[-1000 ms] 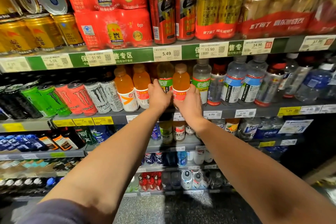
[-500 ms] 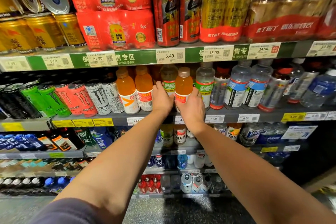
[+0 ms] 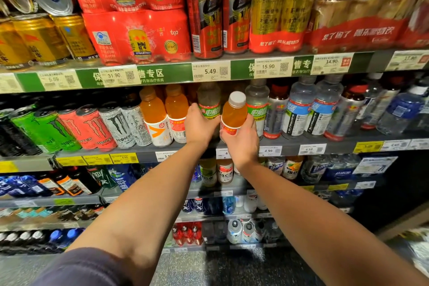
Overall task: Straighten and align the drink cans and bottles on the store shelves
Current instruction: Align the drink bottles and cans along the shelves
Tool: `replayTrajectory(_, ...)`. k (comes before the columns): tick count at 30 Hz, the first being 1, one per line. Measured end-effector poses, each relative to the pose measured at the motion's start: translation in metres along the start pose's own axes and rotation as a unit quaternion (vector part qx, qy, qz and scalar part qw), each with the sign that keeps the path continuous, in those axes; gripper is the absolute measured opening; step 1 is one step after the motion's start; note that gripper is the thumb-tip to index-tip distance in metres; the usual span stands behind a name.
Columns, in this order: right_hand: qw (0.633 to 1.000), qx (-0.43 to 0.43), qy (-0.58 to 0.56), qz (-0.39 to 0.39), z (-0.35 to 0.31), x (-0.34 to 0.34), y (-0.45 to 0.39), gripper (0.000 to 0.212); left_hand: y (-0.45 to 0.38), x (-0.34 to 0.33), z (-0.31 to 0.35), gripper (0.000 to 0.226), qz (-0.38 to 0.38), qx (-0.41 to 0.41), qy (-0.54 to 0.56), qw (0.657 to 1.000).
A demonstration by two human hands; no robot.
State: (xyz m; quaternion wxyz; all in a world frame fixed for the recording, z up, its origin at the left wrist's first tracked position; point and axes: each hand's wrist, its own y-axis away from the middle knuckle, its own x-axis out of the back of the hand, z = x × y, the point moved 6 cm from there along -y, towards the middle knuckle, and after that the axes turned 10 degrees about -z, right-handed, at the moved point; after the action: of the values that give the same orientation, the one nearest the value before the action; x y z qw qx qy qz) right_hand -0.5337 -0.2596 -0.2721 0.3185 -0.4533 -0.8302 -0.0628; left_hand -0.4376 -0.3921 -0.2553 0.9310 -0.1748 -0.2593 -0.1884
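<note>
- Left hand (image 3: 200, 126) hides the base of a green-labelled clear plastic bottle (image 3: 209, 102); its fingers are out of sight, so I cannot tell their grip.
- Right hand (image 3: 241, 138) wraps a white-capped orange drink bottle (image 3: 234, 112), tilted at the grey shelf (image 3: 336, 144) front.

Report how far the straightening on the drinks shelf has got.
Done: the Monster cans stand in an even row. In hand: the right hand grips a white-capped orange bottle at the shelf front; the left hand steadies a green-labelled bottle. Left: seating that orange bottle in line.
</note>
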Motion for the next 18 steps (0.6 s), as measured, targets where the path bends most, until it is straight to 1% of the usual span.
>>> replayTrajectory(3, 1.0, 0.013, -0.005, -0.013, 0.001, 0.001, -0.002, 0.071, 0.016, 0.011, -0.003, 0.055, 0.003, -0.037, 0.026, 0.999)
replayTrajectory(8, 0.999, 0.032, -0.008, -0.029, 0.002, -0.001, -0.004, 0.072, 0.04, 0.032, -0.006, 0.058, 0.005, -0.084, 0.047, 0.995)
replayTrajectory(11, 0.997, 0.045, -0.023, -0.053, -0.002, -0.006, -0.008, 0.072, 0.052, 0.05, -0.011, 0.065, 0.023, -0.069, 0.062, 0.995)
replayTrajectory(13, 0.996, 0.048, -0.023, -0.074, -0.007, -0.013, -0.014, 0.069, 0.057, 0.062, -0.017, 0.068, 0.034, -0.057, 0.09, 0.994)
replayTrajectory(18, 0.988, 0.05, -0.009, -0.147, -0.03, -0.036, -0.029, 0.068, 0.062, 0.091, -0.038, 0.06, 0.035, -0.005, 0.168, 0.985)
